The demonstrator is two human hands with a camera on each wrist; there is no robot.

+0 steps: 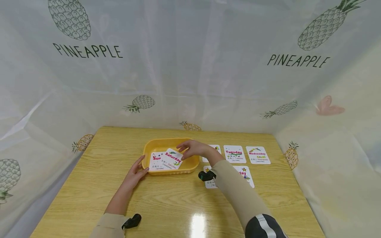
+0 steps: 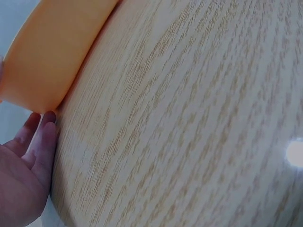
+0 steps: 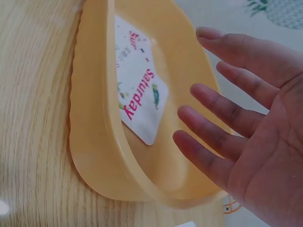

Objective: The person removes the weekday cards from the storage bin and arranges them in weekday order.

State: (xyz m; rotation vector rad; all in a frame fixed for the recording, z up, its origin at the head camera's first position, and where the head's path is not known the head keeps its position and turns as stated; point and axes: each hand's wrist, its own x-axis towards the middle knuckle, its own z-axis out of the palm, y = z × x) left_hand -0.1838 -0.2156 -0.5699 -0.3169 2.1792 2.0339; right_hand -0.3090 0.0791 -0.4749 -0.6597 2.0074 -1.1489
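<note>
A yellow plastic tray (image 1: 166,142) stands on the wooden table. Inside it lie a "Saturday" card (image 1: 172,159) and, partly covered by it, a card reading "Sun" (image 1: 155,159). At the tray's left end, my left hand (image 1: 134,175) touches the side with extended fingers and the thumb near the front corner; the left wrist view has its fingertips (image 2: 49,116) against the tray wall (image 2: 52,61). My right hand (image 1: 191,149) is over the tray's right part, close to the Saturday card. Its fingers (image 3: 222,111) are spread and hold nothing in the right wrist view.
Right of the tray, cards lie in two rows: a "Tuesday" card (image 1: 234,154) and a "Wednesday" card (image 1: 258,155) behind, with a third card (image 1: 216,147) partly hidden by my right arm. Two front cards are partly covered by the sleeve (image 1: 235,185). A pineapple-print curtain (image 1: 190,72) hangs behind.
</note>
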